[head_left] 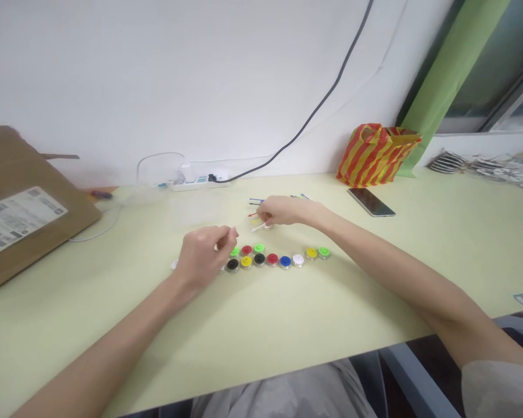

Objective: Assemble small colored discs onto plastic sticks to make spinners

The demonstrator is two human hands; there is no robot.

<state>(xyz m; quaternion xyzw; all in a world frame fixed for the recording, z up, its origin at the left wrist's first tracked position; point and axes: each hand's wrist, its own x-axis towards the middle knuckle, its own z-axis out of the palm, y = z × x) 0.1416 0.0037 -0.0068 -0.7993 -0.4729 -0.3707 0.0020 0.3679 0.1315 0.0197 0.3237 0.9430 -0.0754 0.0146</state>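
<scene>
Centrally, coloured caps [272, 259] lay in two rows on the table [244, 331]. The left hand [204, 253] covered their left part, fingers curled, thumb and forefinger narrow; any held item could not be made out. Beyond the rows, the right hand [281, 210] was at the coloured arrows [258, 227], fingers bent downward, their grip hidden. A phone [371, 202] lay to its right.

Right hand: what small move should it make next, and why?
Perhaps the right hand should pinch the white pointer: its fingers already curl down right beside it, though whether they grip it yet is unclear.
</scene>
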